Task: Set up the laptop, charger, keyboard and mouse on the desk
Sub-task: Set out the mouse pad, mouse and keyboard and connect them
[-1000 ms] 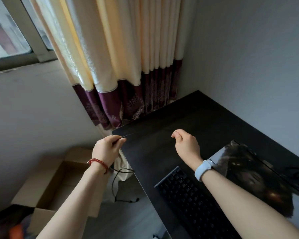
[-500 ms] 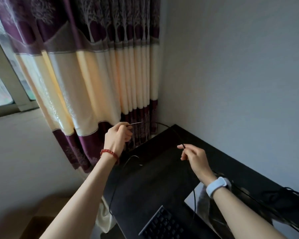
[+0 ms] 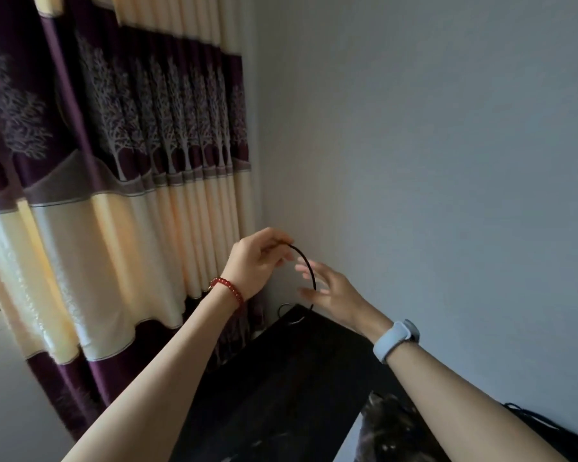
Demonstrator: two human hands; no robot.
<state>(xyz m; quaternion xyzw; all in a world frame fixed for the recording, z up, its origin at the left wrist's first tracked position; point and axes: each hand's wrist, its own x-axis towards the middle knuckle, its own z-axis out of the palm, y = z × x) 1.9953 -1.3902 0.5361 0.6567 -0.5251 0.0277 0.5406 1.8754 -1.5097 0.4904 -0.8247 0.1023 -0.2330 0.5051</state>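
Desk (image 3: 281, 378) black, cornered between grey wall (image 3: 447, 145) and curtain (image 3: 114, 195).

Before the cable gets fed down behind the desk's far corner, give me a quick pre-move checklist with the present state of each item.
1. Left hand pinching the black cable: ok.
2. Right hand gripping the cable: not ok; fingers spread open beside it.
3. Cable reaches the desk far corner: ok; it arcs down to a small loop there.
4. Cable's plug end located: cannot tell; not visible.
5. Curtain clear of the cable: ok; it hangs left of the hands.
6. Wall socket located: cannot tell; none in view.
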